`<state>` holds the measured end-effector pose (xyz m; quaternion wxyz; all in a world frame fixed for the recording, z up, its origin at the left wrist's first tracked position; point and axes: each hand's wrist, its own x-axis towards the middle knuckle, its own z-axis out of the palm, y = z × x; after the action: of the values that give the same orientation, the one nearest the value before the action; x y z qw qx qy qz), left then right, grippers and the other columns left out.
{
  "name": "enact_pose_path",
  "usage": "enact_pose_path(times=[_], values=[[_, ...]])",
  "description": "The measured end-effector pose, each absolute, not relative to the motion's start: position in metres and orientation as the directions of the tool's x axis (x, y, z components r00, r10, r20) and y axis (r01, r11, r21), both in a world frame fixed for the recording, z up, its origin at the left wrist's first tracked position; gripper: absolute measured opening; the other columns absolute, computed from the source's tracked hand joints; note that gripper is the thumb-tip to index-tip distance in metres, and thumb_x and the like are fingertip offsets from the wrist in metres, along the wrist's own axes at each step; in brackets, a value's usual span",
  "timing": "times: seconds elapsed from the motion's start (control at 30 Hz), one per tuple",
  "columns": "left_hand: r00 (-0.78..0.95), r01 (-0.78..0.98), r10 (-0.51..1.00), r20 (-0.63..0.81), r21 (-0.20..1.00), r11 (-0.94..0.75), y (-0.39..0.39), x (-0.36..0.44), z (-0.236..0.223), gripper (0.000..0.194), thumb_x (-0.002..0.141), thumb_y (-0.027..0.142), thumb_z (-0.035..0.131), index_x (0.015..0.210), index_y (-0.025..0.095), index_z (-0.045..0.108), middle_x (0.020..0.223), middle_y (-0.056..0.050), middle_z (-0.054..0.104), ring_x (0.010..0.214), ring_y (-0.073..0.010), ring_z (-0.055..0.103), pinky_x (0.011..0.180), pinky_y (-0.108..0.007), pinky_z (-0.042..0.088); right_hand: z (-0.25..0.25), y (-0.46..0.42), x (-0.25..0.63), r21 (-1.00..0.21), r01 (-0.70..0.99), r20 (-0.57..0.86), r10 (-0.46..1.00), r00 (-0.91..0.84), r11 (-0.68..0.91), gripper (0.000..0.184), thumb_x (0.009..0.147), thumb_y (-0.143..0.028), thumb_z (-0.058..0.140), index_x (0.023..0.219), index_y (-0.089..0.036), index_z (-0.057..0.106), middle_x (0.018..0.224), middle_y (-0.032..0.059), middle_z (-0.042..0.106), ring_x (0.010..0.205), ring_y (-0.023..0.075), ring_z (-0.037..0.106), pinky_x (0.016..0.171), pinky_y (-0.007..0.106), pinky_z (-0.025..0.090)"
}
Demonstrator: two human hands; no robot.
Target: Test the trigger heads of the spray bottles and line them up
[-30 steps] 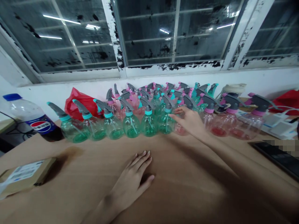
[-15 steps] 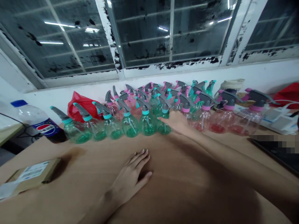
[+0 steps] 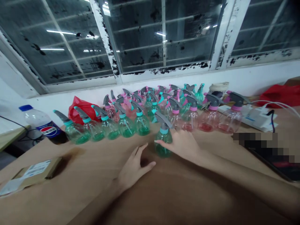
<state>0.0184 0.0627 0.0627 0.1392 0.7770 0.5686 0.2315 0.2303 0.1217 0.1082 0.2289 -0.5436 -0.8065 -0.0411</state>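
My right hand (image 3: 185, 145) is wrapped round a green spray bottle (image 3: 162, 144) with a teal collar and a grey trigger head. The bottle is upright in front of the row, my thumb across its body; whether its base touches the table cannot be made out. To its left, my left hand (image 3: 136, 165) is open over the table, thumb and fingers apart and pointing toward the bottle, holding nothing. Behind stand several green spray bottles (image 3: 126, 126) on the left and several pink spray bottles (image 3: 207, 120) on the right, with more crowded at the back.
A Pepsi bottle (image 3: 50, 129) and a red plastic bag (image 3: 82, 111) are at the left, with a cardboard package (image 3: 35, 172) nearer. A white power strip (image 3: 253, 117) with cables and a dark flat device (image 3: 269, 164) lie at the right. Windows (image 3: 140, 34) rise behind the table (image 3: 93, 193).
My right hand has drawn the green spray bottle out of the front row, toward me. My left hand has lifted its fingers and turned toward the bottle. The view has shifted slightly right.
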Motion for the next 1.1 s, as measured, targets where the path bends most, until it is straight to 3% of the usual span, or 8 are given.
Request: enact_pose_path(times=[0.17, 0.37, 0.43, 0.5, 0.6, 0.67, 0.9, 1.1], values=[[0.350, 0.710, 0.916, 0.198, 0.582, -0.397, 0.063, 0.057, 0.066, 0.083, 0.078, 0.051, 0.066, 0.143, 0.025, 0.022, 0.143, -0.013, 0.039, 0.131, -0.0327, 0.038, 0.103, -0.054, 0.035, 0.106, 0.085, 0.258, -0.142, 0.861, 0.477, 0.796, -0.373, 0.489, 0.067, 0.079, -0.070, 0.043, 0.097, -0.011, 0.068, 0.073, 0.0164, 0.071, 0.060, 0.0295, 0.067, 0.047, 0.035, 0.044], [0.458, 0.610, 0.874, 0.162, 0.658, -0.442, 0.053, 0.094, 0.070, 0.082, 0.072, 0.050, 0.073, 0.138, 0.024, 0.032, 0.129, -0.010, 0.054, 0.120, -0.0325, 0.050, 0.094, -0.050, 0.045, 0.107, 0.061, 0.291, -0.134, 0.797, 0.548, 0.714, -0.435, 0.588, 0.061, 0.073, -0.071, 0.052, 0.091, -0.015, 0.068, 0.072, 0.0148, 0.070, 0.077, 0.0343, 0.067, 0.050, 0.037, 0.047], [0.473, 0.584, 0.864, 0.172, 0.672, -0.454, 0.050, 0.102, 0.068, 0.084, 0.068, 0.047, 0.077, 0.136, 0.024, 0.034, 0.129, -0.010, 0.053, 0.120, -0.0327, 0.049, 0.096, -0.051, 0.044, 0.109, 0.060, 0.302, -0.226, 0.751, 0.533, 0.724, -0.438, 0.620, 0.061, 0.070, -0.072, 0.055, 0.092, -0.016, 0.067, 0.077, 0.0140, 0.070, 0.081, 0.0349, 0.066, 0.055, 0.041, 0.049], [0.498, 0.543, 0.841, 0.210, 0.681, -0.491, 0.048, 0.109, 0.064, 0.085, 0.066, 0.044, 0.080, 0.135, 0.025, 0.034, 0.133, -0.011, 0.050, 0.123, -0.0324, 0.046, 0.100, -0.051, 0.040, 0.112, 0.062, 0.310, -0.396, 0.667, 0.485, 0.760, -0.432, 0.631, 0.057, 0.069, -0.067, 0.061, 0.096, -0.017, 0.065, 0.082, 0.0108, 0.070, 0.080, 0.0308, 0.066, 0.061, 0.041, 0.051], [0.504, 0.507, 0.825, 0.254, 0.686, -0.521, 0.047, 0.119, 0.059, 0.087, 0.068, 0.043, 0.079, 0.137, 0.024, 0.032, 0.137, -0.012, 0.045, 0.128, -0.0323, 0.041, 0.105, -0.053, 0.035, 0.116, 0.069, 0.317, -0.634, 0.495, 0.405, 0.800, -0.442, 0.594, 0.052, 0.072, -0.052, 0.068, 0.111, -0.021, 0.058, 0.086, 0.0040, 0.069, 0.074, 0.0213, 0.065, 0.062, 0.034, 0.051], [0.487, 0.512, 0.837, 0.251, 0.694, -0.506, 0.046, 0.124, 0.058, 0.087, 0.069, 0.045, 0.078, 0.139, 0.024, 0.031, 0.136, -0.013, 0.046, 0.127, -0.0334, 0.042, 0.104, -0.054, 0.035, 0.119, 0.074, 0.316, -0.721, 0.372, 0.412, 0.794, -0.448, 0.585, 0.046, 0.075, -0.045, 0.067, 0.114, -0.023, 0.056, 0.086, 0.0018, 0.068, 0.073, 0.0182, 0.064, 0.062, 0.031, 0.051], [0.450, 0.534, 0.856, 0.255, 0.692, -0.487, 0.053, 0.131, 0.057, 0.089, 0.068, 0.049, 0.076, 0.140, 0.024, 0.031, 0.135, -0.015, 0.046, 0.126, -0.0388, 0.041, 0.102, -0.061, 0.034, 0.116, 0.087, 0.300, -0.772, 0.168, 0.539, 0.772, -0.337, 0.612, 0.024, 0.079, -0.037, 0.065, 0.100, -0.025, 0.061, 0.096, 0.0012, 0.067, 0.088, 0.0186, 0.063, 0.077, 0.033, 0.051], [0.443, 0.573, 0.866, 0.233, 0.669, -0.473, 0.068, 0.126, 0.054, 0.092, 0.067, 0.053, 0.076, 0.140, 0.022, 0.030, 0.131, -0.014, 0.049, 0.123, -0.0356, 0.045, 0.101, -0.054, 0.038, 0.109, 0.104, 0.291, -0.816, 0.106, 0.517, 0.799, -0.307, 0.569, 0.017, 0.082, -0.030, 0.060, 0.098, -0.025, 0.061, 0.091, 0.0000, 0.068, 0.078, 0.0159, 0.064, 0.070, 0.030, 0.051]])
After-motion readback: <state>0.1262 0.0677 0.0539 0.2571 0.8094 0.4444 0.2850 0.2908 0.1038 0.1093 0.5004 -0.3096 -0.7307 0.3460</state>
